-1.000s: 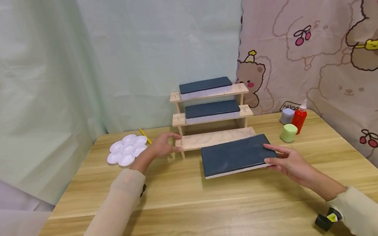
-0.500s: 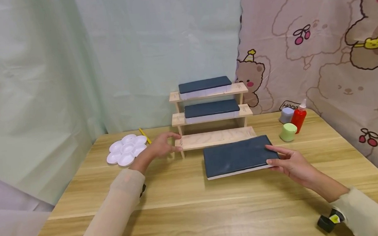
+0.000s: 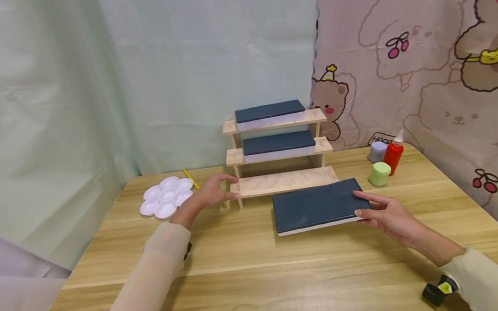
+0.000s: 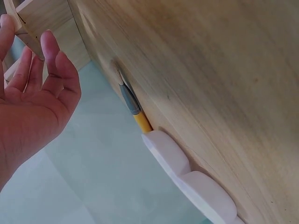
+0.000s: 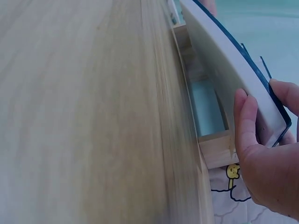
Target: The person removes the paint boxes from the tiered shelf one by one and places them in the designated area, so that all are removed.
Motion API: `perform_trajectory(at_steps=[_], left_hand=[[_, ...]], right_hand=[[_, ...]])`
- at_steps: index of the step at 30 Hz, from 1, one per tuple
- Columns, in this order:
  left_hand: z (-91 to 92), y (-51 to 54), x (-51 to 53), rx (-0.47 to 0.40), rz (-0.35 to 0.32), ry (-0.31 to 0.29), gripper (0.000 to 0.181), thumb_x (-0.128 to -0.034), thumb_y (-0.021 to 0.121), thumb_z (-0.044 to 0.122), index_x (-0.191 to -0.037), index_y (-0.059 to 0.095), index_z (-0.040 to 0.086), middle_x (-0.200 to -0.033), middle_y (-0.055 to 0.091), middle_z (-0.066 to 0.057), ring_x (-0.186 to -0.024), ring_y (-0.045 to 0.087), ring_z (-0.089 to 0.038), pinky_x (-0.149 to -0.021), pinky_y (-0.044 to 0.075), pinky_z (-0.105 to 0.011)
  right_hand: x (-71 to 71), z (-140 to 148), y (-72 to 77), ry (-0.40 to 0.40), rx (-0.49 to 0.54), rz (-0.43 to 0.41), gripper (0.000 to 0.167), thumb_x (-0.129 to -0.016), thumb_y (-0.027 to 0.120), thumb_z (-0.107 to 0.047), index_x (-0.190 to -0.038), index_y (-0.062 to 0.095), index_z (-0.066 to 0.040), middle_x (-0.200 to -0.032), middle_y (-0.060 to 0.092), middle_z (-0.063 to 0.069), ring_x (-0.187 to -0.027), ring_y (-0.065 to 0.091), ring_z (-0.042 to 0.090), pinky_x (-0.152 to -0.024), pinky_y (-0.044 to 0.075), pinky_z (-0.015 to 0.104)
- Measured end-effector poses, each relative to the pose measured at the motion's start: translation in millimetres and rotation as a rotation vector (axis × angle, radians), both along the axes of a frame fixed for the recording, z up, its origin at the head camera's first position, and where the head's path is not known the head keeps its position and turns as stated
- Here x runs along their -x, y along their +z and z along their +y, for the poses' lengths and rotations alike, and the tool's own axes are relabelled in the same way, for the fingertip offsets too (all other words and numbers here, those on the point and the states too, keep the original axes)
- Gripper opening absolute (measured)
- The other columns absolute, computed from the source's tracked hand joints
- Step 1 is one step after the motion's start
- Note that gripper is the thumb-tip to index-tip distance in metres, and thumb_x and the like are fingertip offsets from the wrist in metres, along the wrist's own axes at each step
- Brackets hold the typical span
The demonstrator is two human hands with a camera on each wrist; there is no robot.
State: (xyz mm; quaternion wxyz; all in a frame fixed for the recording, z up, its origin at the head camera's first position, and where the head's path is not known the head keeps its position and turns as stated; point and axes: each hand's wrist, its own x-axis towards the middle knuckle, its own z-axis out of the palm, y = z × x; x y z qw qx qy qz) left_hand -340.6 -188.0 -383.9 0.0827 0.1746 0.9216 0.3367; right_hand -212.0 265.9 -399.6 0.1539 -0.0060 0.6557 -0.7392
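Note:
My right hand (image 3: 389, 218) pinches the right end of a dark blue-topped white box (image 3: 319, 206), which it holds above the table before the lowest step. In the right wrist view that hand (image 5: 268, 149) has its thumb and fingers on both faces of the box (image 5: 233, 60). The left hand (image 3: 214, 191) grips the left end of the lowest step of a wooden three-step rack (image 3: 283, 182). Similar boxes lie on the top step (image 3: 270, 114) and the middle step (image 3: 278, 145). In the left wrist view the left hand's fingers (image 4: 56, 70) curve around the board's end.
A white flower-shaped palette (image 3: 168, 196) and a yellow-handled brush (image 3: 191, 179) lie at the back left. At the back right stand a red bottle (image 3: 393, 157), a green jar (image 3: 379, 174) and a bluish jar (image 3: 377, 152). Curtains hang behind the table (image 3: 257, 280).
The right hand and the held box have shifted slightly to the right, away from the rack's left end. The left hand stays at the lowest step.

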Motion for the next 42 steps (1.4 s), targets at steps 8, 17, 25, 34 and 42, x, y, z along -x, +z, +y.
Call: perform_trajectory(at_steps=[8, 17, 25, 34, 42], left_hand=[[-0.9, 0.7, -0.1, -0.002, 0.001, 0.002, 0.05, -0.0876, 0.078, 0.023, -0.132, 0.062, 0.007, -0.14, 0.054, -0.015, -0.138, 0.039, -0.036, -0.112, 0.032, -0.052], [-0.6, 1.4, -1.7, 0.0, 0.007, 0.0, 0.05, -0.0881, 0.077, 0.022, -0.132, 0.061, 0.005, -0.14, 0.054, -0.016, -0.138, 0.039, -0.037, -0.111, 0.033, -0.052], [-1.1, 1.3, -2.3, -0.009, 0.009, -0.002, 0.049, -0.0882, 0.077, 0.02, -0.132, 0.061, 0.004, -0.139, 0.054, -0.017, -0.138, 0.039, -0.037, -0.111, 0.032, -0.052], [-0.9, 1.5, -1.7, -0.009, 0.013, -0.008, 0.049, -0.0883, 0.077, 0.022, -0.132, 0.061, 0.005, -0.14, 0.054, -0.017, -0.138, 0.039, -0.038, -0.111, 0.033, -0.053], [-0.6, 0.3, -1.6, -0.019, 0.006, -0.004, 0.049, -0.0883, 0.077, 0.02, -0.132, 0.061, 0.004, -0.139, 0.055, -0.016, -0.138, 0.039, -0.037, -0.111, 0.033, -0.052]], right_hand=[[0.3, 7, -2.9, -0.002, -0.006, 0.008, 0.047, -0.093, 0.068, -0.002, -0.128, 0.068, -0.033, -0.137, 0.034, 0.026, -0.094, 0.07, 0.018, -0.084, 0.055, 0.029], [-0.6, 10, -1.3, -0.011, -0.01, 0.007, 0.048, -0.093, 0.068, -0.002, -0.129, 0.067, -0.033, -0.141, 0.03, 0.028, -0.093, 0.07, 0.017, -0.084, 0.055, 0.028], [-0.6, 14, -1.2, -0.007, -0.031, -0.004, 0.05, -0.092, 0.069, -0.004, -0.134, 0.063, -0.031, -0.145, 0.026, 0.03, -0.095, 0.07, 0.017, -0.086, 0.054, 0.029], [-0.3, 17, 0.5, -0.015, -0.049, -0.028, 0.05, -0.091, 0.071, -0.006, -0.134, 0.064, -0.031, -0.139, 0.032, 0.027, -0.094, 0.07, 0.018, -0.086, 0.054, 0.029], [-0.3, 21, -1.8, -0.024, -0.069, -0.031, 0.052, -0.091, 0.071, -0.006, -0.136, 0.062, -0.031, -0.14, 0.032, 0.027, -0.093, 0.07, 0.017, -0.086, 0.055, 0.029]])
